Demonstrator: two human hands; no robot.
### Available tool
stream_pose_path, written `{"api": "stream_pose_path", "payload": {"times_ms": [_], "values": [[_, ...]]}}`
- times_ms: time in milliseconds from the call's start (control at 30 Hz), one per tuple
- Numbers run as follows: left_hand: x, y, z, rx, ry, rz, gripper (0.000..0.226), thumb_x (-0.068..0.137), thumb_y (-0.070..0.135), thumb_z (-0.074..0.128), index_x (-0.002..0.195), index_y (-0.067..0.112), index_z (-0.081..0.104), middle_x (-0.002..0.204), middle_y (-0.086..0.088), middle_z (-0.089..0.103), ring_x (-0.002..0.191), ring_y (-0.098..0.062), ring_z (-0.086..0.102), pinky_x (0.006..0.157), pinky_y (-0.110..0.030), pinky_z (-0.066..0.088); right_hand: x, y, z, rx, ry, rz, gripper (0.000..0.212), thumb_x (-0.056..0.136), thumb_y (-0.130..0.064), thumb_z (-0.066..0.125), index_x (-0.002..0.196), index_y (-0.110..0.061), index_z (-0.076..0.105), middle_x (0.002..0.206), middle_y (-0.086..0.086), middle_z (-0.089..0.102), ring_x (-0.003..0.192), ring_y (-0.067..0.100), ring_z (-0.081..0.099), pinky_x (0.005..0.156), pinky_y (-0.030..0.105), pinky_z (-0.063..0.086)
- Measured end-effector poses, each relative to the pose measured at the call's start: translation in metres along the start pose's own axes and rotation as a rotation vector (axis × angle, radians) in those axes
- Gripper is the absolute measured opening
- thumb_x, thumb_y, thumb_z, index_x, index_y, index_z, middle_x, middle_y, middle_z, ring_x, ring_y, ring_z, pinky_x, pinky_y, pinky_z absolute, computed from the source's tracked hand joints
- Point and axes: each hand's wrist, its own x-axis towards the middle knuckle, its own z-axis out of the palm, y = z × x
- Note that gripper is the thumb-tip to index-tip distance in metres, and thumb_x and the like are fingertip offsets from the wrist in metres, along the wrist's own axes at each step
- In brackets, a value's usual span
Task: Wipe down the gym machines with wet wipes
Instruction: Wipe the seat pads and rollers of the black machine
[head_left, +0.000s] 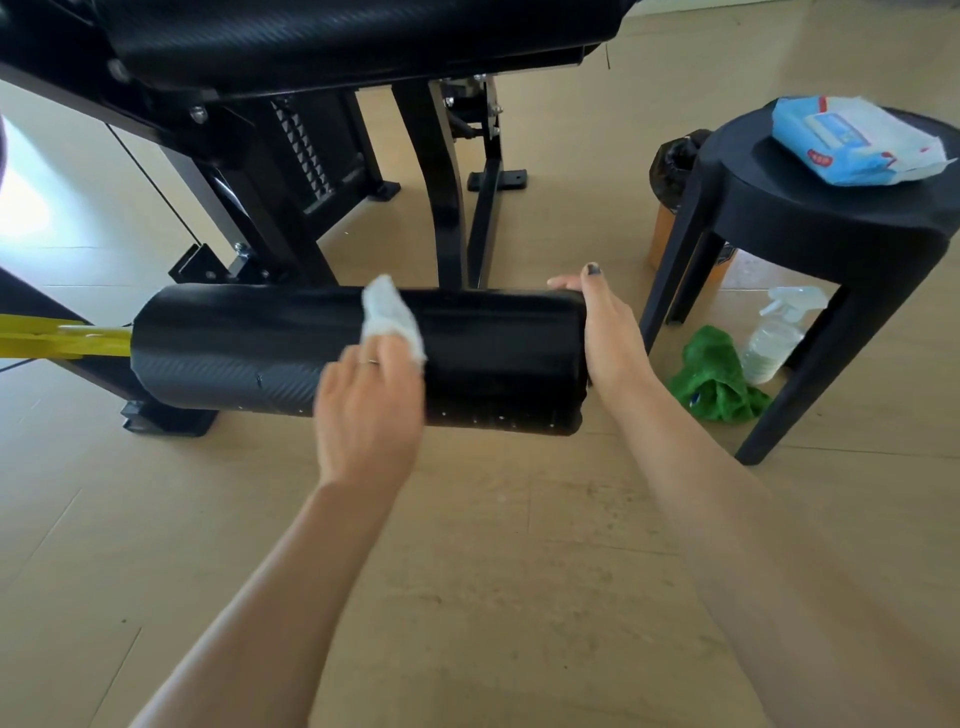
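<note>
A black padded roller (234, 353) of the gym machine lies across the middle of the view, low above the floor. My left hand (369, 405) holds a crumpled white wet wipe (389, 317) against the roller's top, near its middle. My right hand (605, 332) grips the roller's right end, with the thumb over the top edge. The machine's black seat pad (332, 41) and frame (447, 208) stand behind the roller.
A black stool (810, 218) stands at the right with a blue pack of wipes (852, 140) on its seat. Under the stool lie a green cloth (717, 379) and a clear spray bottle (774, 332). A bin with a black bag (675, 166) is behind. The floor is wood.
</note>
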Motion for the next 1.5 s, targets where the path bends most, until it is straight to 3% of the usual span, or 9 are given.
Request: {"api": "stream_pose_path", "payload": {"times_ms": [133, 400, 533, 700, 833, 933, 1100, 1233, 1500], "values": [[-0.001, -0.008, -0.005, -0.027, 0.033, -0.168, 0.007, 0.099, 0.012, 0.047, 0.095, 0.007, 0.049, 0.089, -0.014, 0.063, 0.079, -0.028, 0.056, 0.072, -0.04, 0.043, 0.005, -0.007, 0.003, 0.0, 0.046, 0.05, 0.058, 0.109, -0.055, 0.02, 0.115, -0.024, 0.069, 0.104, 0.0, 0.068, 0.097, 0.015, 0.062, 0.077, 0.031, 0.048], [-0.007, 0.098, -0.001, -0.107, 0.064, 0.266, 0.011, 0.086, 0.004, 0.047, 0.088, 0.014, 0.046, 0.077, -0.004, 0.055, 0.066, -0.017, 0.035, 0.062, -0.031, 0.027, 0.006, 0.008, -0.012, 0.102, -0.094, 0.52, 0.074, 0.098, -0.075, 0.019, 0.081, -0.016, 0.059, 0.08, 0.011, 0.067, 0.083, 0.026, 0.068, 0.09, 0.04, 0.054], [0.018, 0.05, -0.018, 0.037, -0.056, 0.111, 0.013, 0.092, 0.018, 0.041, 0.097, 0.014, 0.052, 0.087, -0.005, 0.064, 0.071, -0.016, 0.044, 0.066, -0.032, 0.035, -0.001, 0.011, -0.016, 0.128, -0.045, 0.447, 0.065, 0.106, -0.064, 0.018, 0.083, -0.017, 0.058, 0.066, 0.002, 0.062, 0.059, 0.015, 0.064, 0.076, 0.035, 0.049], [0.005, 0.017, -0.024, 0.026, -0.051, -0.078, 0.009, 0.097, 0.01, 0.044, 0.099, 0.007, 0.052, 0.088, -0.012, 0.064, 0.073, -0.024, 0.055, 0.067, -0.035, 0.043, -0.005, -0.001, 0.005, 0.195, -0.023, 0.314, 0.05, 0.103, -0.063, 0.034, 0.101, -0.024, 0.066, 0.107, 0.005, 0.071, 0.104, 0.025, 0.065, 0.097, 0.045, 0.051], [-0.014, 0.108, -0.018, -0.112, -0.133, 0.227, 0.016, 0.089, 0.013, 0.037, 0.094, 0.015, 0.052, 0.079, -0.002, 0.055, 0.067, -0.018, 0.049, 0.062, -0.031, 0.037, 0.0, 0.002, -0.001, 0.213, -0.017, 0.333, 0.049, 0.104, -0.059, 0.037, 0.09, -0.02, 0.063, 0.085, 0.002, 0.066, 0.08, 0.016, 0.063, 0.077, 0.031, 0.05], [-0.016, 0.131, -0.002, -0.151, -0.014, 0.397, 0.014, 0.082, 0.004, 0.047, 0.093, 0.013, 0.05, 0.079, -0.006, 0.061, 0.066, -0.021, 0.049, 0.06, -0.031, 0.034, -0.003, -0.002, -0.004, 0.306, -0.047, 0.395, 0.047, 0.1, -0.051, 0.049, 0.068, -0.02, 0.035, 0.059, -0.003, 0.036, 0.053, 0.011, 0.038, 0.058, 0.026, 0.039], [0.0, 0.076, -0.018, -0.083, -0.112, 0.254, 0.014, 0.089, 0.013, 0.065, 0.088, 0.017, 0.052, 0.077, -0.003, 0.063, 0.061, -0.015, 0.042, 0.058, -0.03, 0.037, -0.002, 0.007, 0.001, 0.243, -0.024, 0.364, 0.044, 0.098, -0.059, 0.041, 0.097, -0.024, 0.067, 0.097, 0.004, 0.071, 0.096, 0.023, 0.065, 0.096, 0.042, 0.052], [0.004, 0.003, -0.022, -0.053, -0.061, 0.014, 0.012, 0.098, 0.012, 0.05, 0.086, 0.013, 0.048, 0.081, -0.009, 0.065, 0.067, -0.018, 0.043, 0.063, -0.034, 0.039, -0.001, 0.005, 0.006, 0.216, 0.001, 0.418, 0.056, 0.101, -0.066, 0.031, 0.132, -0.03, 0.061, 0.124, 0.005, 0.065, 0.116, 0.029, 0.058, 0.111, 0.051, 0.043], [0.017, 0.11, -0.011, -0.113, -0.086, 0.311, 0.02, 0.084, 0.009, 0.064, 0.103, 0.013, 0.058, 0.088, -0.002, 0.066, 0.071, -0.015, 0.051, 0.068, -0.029, 0.041, -0.003, 0.008, 0.006, 0.224, 0.023, 0.327, 0.046, 0.103, -0.056, 0.036, 0.096, -0.025, 0.069, 0.097, 0.004, 0.073, 0.092, 0.022, 0.069, 0.09, 0.04, 0.055]]}}
